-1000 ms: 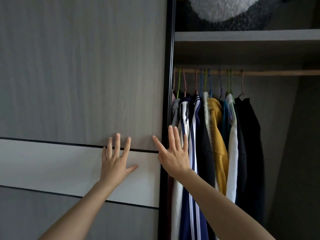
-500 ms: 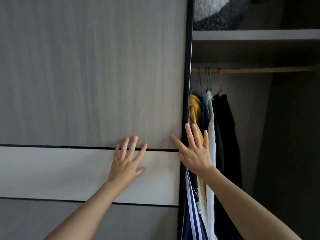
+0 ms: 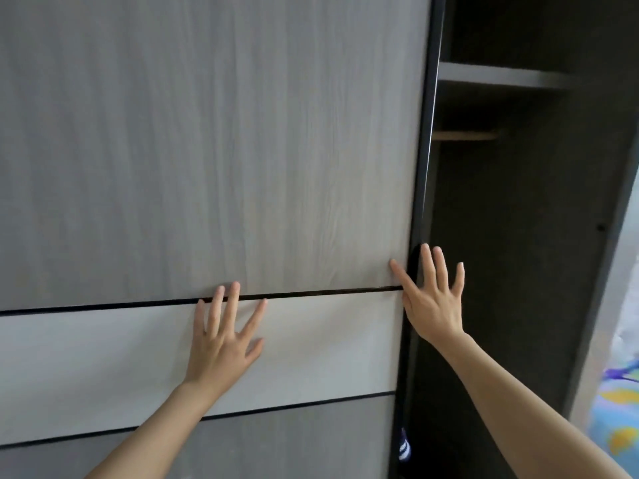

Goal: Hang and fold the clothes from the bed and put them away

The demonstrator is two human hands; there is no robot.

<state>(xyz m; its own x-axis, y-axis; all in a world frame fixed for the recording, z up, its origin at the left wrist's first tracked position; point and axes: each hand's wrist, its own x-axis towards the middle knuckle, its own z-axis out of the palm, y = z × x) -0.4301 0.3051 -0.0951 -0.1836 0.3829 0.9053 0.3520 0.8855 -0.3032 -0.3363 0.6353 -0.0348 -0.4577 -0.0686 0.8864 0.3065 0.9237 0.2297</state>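
A grey wood-grain sliding wardrobe door (image 3: 207, 150) fills most of the view. My left hand (image 3: 223, 340) presses flat on its pale middle band with fingers spread. My right hand (image 3: 432, 299) lies open against the door's dark right edge (image 3: 420, 202), thumb on the panel front. The hanging clothes are hidden behind the door; only a scrap of navy and white striped cloth (image 3: 404, 447) shows low in the gap.
Right of the door the wardrobe interior (image 3: 518, 236) is dark, with a shelf (image 3: 498, 76) and a short stretch of wooden rail (image 3: 463, 135). At the far right, past the wardrobe side panel (image 3: 608, 271), colourful patterned bedding (image 3: 619, 420) shows.
The door has slid to the right under both hands and now covers the hanging clothes that showed before. Both hands moved right with it.
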